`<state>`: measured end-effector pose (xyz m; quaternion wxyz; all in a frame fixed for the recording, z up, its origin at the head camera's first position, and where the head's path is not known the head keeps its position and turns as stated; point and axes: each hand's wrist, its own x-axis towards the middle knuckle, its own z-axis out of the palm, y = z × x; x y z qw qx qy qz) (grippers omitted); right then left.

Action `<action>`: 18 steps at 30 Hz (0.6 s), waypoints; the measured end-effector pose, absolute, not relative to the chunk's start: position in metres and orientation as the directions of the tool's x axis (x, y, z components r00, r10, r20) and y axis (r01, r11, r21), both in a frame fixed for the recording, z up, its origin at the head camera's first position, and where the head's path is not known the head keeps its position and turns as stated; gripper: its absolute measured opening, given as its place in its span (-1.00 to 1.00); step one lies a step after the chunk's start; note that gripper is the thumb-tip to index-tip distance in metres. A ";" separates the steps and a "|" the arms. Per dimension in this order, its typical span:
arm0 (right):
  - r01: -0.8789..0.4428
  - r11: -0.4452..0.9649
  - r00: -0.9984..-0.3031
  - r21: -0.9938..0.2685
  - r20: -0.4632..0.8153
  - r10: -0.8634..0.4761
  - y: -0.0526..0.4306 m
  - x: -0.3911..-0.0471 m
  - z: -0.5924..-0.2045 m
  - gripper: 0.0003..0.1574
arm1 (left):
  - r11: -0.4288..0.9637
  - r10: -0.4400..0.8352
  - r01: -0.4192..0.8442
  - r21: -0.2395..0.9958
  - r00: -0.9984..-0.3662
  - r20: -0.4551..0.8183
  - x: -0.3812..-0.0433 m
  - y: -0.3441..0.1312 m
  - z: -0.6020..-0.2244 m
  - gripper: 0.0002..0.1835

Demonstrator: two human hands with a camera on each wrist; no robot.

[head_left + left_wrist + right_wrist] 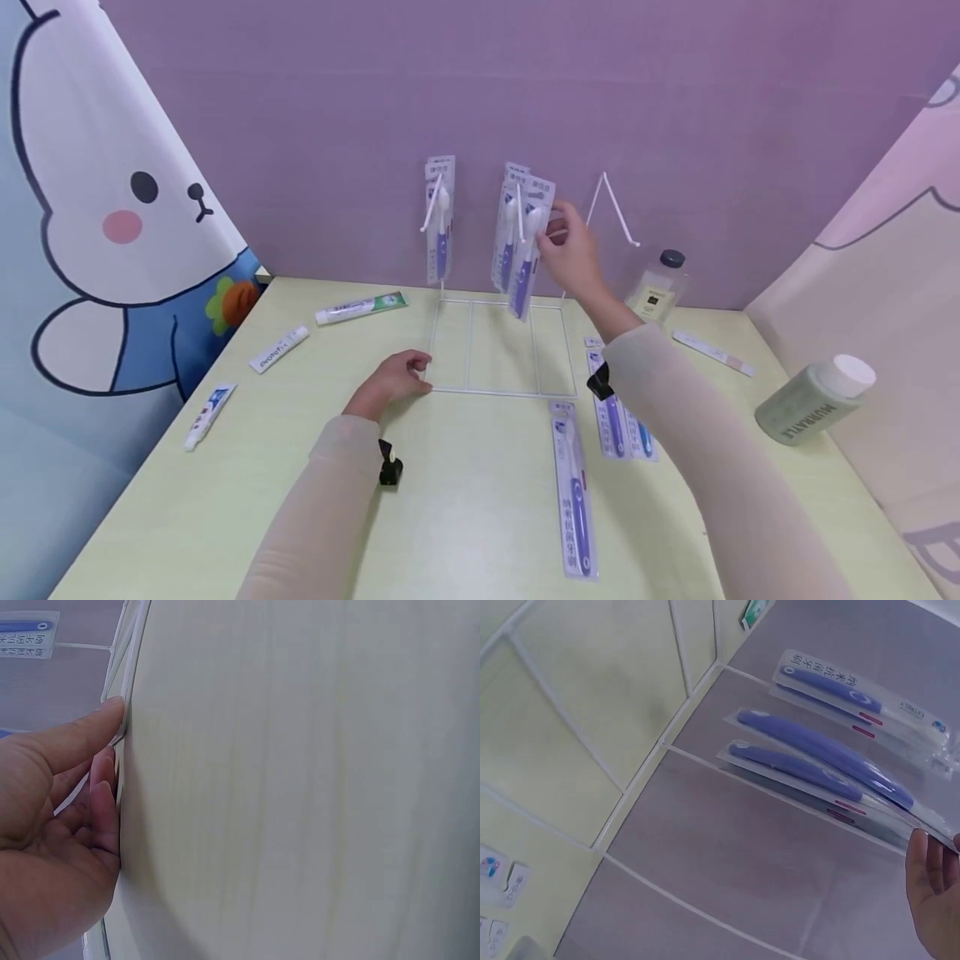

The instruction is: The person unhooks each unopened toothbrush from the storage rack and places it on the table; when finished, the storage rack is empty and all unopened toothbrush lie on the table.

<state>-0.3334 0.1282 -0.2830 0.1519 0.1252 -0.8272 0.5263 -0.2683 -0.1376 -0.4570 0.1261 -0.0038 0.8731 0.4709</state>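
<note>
A white wire display rack stands at the back of the table. My left hand holds its front left corner, thumb on the wire and fingers curled below it in the left wrist view. On the middle hook, my right hand pinches the edge of a purple toothbrush in a clear blister pack. Another packaged toothbrush hangs right behind it. Packaged toothbrushes also hang from the left hook. The right hook carries no pack.
More packaged toothbrushes lie front right, some partly under my right forearm. Three tubes lie at the left. A black-capped clear bottle, a flat slim box and a green bottle with white cap are at the right.
</note>
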 end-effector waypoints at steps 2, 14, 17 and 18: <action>-0.376 0.401 -0.922 -0.835 0.380 -0.073 0.135 -0.327 -0.284 -0.45 | 0.553 0.111 -0.127 0.823 -0.968 -0.224 -0.269 -0.138 -0.459 -0.45; -0.279 0.387 -0.959 -0.879 0.231 -0.168 0.167 -0.283 -0.323 -0.33 | 0.547 0.120 -0.119 0.829 -0.968 -0.218 -0.269 -0.138 -0.461 -0.45; -0.204 0.360 -0.972 -0.910 0.145 -0.186 0.171 -0.273 -0.337 -0.30 | 0.542 0.119 -0.121 0.831 -0.968 -0.219 -0.269 -0.138 -0.460 -0.45; -0.180 0.342 -0.974 -0.922 0.118 -0.196 0.172 -0.270 -0.342 -0.30 | 0.542 0.121 -0.120 0.832 -0.968 -0.218 -0.269 -0.138 -0.459 -0.45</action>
